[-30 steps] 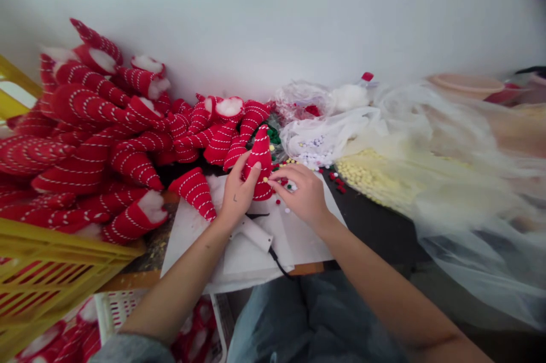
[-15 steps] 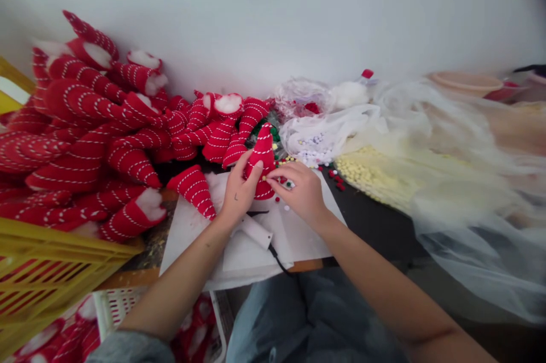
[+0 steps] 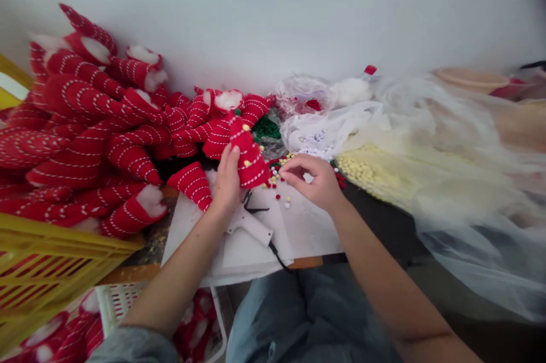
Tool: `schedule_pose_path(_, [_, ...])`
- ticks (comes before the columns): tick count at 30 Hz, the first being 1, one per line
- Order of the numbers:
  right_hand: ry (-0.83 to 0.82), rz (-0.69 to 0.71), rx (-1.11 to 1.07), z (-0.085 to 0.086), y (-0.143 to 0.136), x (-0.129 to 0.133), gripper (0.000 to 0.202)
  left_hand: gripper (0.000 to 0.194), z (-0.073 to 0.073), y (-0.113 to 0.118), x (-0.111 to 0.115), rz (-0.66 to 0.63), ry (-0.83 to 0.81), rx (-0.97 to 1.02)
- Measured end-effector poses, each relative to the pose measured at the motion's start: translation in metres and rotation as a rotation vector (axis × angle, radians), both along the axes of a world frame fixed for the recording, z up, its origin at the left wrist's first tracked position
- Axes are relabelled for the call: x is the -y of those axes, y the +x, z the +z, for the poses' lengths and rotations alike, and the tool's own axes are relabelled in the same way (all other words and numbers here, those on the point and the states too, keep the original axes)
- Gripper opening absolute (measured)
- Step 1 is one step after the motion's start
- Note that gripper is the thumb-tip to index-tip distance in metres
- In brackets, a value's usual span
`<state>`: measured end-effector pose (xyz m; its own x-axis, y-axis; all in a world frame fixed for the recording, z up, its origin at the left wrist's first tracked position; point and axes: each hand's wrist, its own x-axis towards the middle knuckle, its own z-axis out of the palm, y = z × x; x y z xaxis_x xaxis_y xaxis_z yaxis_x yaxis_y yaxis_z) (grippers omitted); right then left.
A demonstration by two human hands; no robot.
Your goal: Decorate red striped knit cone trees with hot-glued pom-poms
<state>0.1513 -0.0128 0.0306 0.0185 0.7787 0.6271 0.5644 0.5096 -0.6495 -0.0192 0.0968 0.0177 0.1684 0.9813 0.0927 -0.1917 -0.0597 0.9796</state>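
Note:
My left hand (image 3: 230,175) is closed round the side of a red stuffed cone (image 3: 252,168) with white dashed stripes. Yellow pom-poms and a dark green one near the tip show on the cone, which leans left. To its right my right hand (image 3: 313,178) is held in a pinch over loose small pom-poms (image 3: 273,169) in red, white, yellow and green; whatever sits between its fingertips is too small to make out. Below the cone a white glue gun (image 3: 253,226) rests on white paper (image 3: 311,232), its cord running toward the table edge.
A large heap of red striped cones (image 3: 85,135) fills the left side, behind a yellow crate (image 3: 63,255). One cone (image 3: 191,185) lies on the paper's left. Bags of white pom-poms (image 3: 313,141) and yellow pom-poms (image 3: 371,166) spread on the right. A white basket (image 3: 121,297) stands below.
The cone has turned in my left hand and shifted left, showing its pom-poms. My right hand has come away from the cone toward the loose pom-poms on the right.

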Motion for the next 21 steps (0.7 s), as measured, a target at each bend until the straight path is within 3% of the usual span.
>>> schedule_pose_path(2, [-0.210, 0.146, 0.241, 0.000, 0.012, 0.000, 0.003, 0.053, 0.005, -0.003, -0.007, 0.021, -0.136, 0.151])
schedule_pose_path(3, [-0.309, 0.186, 0.371, -0.002, 0.016, 0.000, 0.010, 0.053, 0.008, -0.005, -0.009, 0.015, -0.177, 0.202])
schedule_pose_path(6, [-0.462, 0.182, 0.564, -0.008, 0.020, -0.001, 0.024, 0.054, 0.014, -0.010, -0.013, -0.054, -0.225, 0.269])
schedule_pose_path(13, [-0.457, 0.187, 0.562, -0.019, 0.016, -0.003, 0.020, 0.042, 0.011, -0.007, -0.007, -0.009, -0.292, 0.258])
schedule_pose_path(17, [-0.486, 0.147, 0.583, -0.021, 0.016, -0.003, 0.018, 0.043, 0.009, -0.004, -0.001, -0.050, -0.344, 0.258])
schedule_pose_path(21, [-0.309, 0.210, 0.461, -0.010, 0.016, -0.001, 0.013, 0.047, 0.008, -0.001, 0.004, -0.104, -0.329, 0.252])
